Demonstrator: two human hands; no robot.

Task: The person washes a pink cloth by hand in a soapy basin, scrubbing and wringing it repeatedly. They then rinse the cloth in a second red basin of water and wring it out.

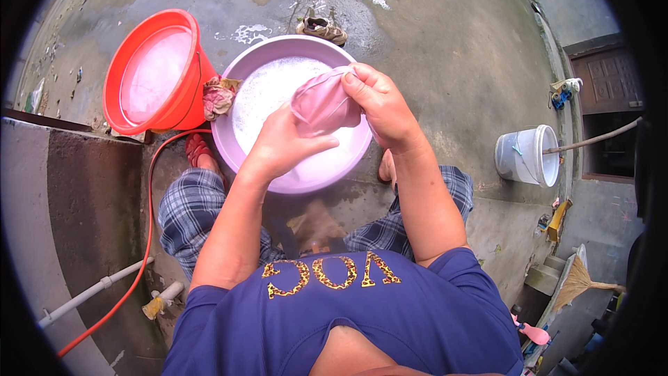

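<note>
A damp pink cloth (326, 102) is raised above a round lilac plastic basin (292, 185) of sudsy water (261, 94). My right hand (378, 99) pinches its upper edge between thumb and fingers. Against the cloth's near left side is my left hand (282, 143), its thumb standing out below the fabric. The left fingers are partly hidden by the cloth, so their grip on it is unclear. Between the basin and a red bucket (203, 99), a crumpled pink-and-tan cloth (218, 98) hangs near the basin's left rim.
Water fills much of the red bucket. A worn shoe (322, 30) lies beyond the basin on wet concrete (443, 52). An orange-red hose (151, 203) curves along the left. To the right are a white bucket (524, 155) with a stick (589, 138) and a straw broom (576, 282).
</note>
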